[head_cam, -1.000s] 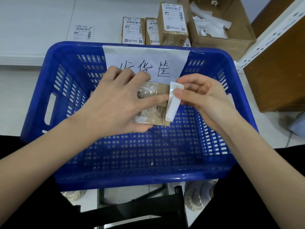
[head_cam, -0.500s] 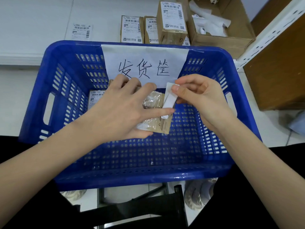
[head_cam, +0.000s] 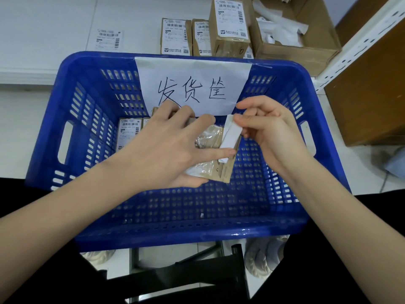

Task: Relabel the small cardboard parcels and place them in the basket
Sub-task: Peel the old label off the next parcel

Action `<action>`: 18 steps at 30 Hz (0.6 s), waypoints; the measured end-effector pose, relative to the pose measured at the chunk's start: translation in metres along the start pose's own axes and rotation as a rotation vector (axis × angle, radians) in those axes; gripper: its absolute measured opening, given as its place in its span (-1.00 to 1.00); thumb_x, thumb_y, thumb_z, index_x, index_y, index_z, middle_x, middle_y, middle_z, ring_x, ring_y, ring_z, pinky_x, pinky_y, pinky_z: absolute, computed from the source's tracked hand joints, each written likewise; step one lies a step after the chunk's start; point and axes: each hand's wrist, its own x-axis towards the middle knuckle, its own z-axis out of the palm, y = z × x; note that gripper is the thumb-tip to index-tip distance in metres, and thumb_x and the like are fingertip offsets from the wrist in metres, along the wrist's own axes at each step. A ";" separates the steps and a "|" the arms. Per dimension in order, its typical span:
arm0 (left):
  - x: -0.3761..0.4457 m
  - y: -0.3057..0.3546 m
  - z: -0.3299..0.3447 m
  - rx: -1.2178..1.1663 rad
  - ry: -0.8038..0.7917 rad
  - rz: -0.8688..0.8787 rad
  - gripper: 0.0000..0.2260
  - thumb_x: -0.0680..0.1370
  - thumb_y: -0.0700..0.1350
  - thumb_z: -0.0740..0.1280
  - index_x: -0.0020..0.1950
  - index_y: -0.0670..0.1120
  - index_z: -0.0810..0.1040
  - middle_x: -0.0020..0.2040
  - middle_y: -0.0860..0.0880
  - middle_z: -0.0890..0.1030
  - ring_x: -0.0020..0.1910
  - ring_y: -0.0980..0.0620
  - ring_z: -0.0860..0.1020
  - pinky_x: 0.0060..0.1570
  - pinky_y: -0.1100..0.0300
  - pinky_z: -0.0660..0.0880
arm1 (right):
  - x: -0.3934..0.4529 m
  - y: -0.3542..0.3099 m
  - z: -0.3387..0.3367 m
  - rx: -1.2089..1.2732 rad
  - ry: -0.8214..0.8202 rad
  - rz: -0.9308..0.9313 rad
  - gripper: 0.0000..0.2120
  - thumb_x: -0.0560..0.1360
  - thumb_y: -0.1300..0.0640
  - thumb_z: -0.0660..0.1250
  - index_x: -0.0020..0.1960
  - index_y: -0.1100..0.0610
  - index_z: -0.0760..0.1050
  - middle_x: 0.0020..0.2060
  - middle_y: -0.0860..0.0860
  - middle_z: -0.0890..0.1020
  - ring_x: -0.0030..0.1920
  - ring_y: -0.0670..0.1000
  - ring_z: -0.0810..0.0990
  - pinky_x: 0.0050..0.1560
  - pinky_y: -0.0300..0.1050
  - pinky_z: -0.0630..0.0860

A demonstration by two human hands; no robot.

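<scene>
Your left hand (head_cam: 166,148) grips a small parcel (head_cam: 215,165) over the blue basket (head_cam: 87,137), fingers curled round its far edge. Your right hand (head_cam: 266,130) pinches a white label (head_cam: 230,137) whose lower end touches the parcel's right edge. Since half a second ago the label has lifted slightly. Two labelled parcels (head_cam: 129,133) lie at the basket's back left (partly hidden by your hand). A paper sign (head_cam: 192,84) hangs on the far wall. Beyond, on the white table (head_cam: 43,29), stand more parcels (head_cam: 229,27), a loose label (head_cam: 108,38) and an open carton (head_cam: 295,47). The basket's floor near you is bare.
</scene>
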 end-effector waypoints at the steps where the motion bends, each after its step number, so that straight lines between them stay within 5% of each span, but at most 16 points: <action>1: 0.000 0.000 -0.001 0.002 -0.004 0.001 -0.45 0.41 0.35 0.33 0.36 0.20 0.45 0.14 -0.22 0.53 -0.12 -0.22 0.51 -0.11 -0.08 0.38 | 0.000 0.000 0.000 -0.031 -0.008 -0.024 -0.81 0.45 0.40 0.34 -0.14 0.12 0.57 -0.49 -0.08 0.51 -0.38 -0.10 0.49 -0.29 -0.25 0.43; 7: 0.000 -0.006 -0.006 -0.011 -0.024 -0.090 -0.47 0.45 0.33 0.11 0.32 0.16 0.50 0.13 -0.24 0.54 -0.12 -0.24 0.52 -0.11 -0.12 0.40 | -0.001 -0.001 0.001 -0.180 -0.118 -0.112 -0.82 0.57 0.27 0.25 0.11 0.07 0.51 -0.24 -0.07 0.66 -0.17 -0.04 0.60 -0.15 -0.22 0.54; 11: -0.001 -0.005 -0.006 -0.018 -0.019 -0.102 -0.48 0.45 0.33 0.12 0.31 0.16 0.50 0.12 -0.24 0.54 -0.13 -0.24 0.52 -0.12 -0.13 0.42 | 0.000 -0.003 -0.003 -0.152 -0.165 -0.041 -0.67 0.45 0.15 0.39 0.19 0.16 0.47 -0.11 0.06 0.65 -0.10 -0.02 0.61 -0.06 -0.21 0.55; 18: -0.001 -0.003 -0.001 -0.006 0.049 -0.141 -0.51 0.46 0.33 0.20 0.32 0.16 0.48 0.12 -0.22 0.55 -0.12 -0.22 0.52 -0.12 -0.09 0.38 | 0.000 -0.002 -0.005 -0.190 -0.148 -0.077 -0.68 0.30 0.20 0.44 0.05 0.11 0.55 -0.10 -0.04 0.61 -0.06 -0.12 0.57 0.03 -0.24 0.51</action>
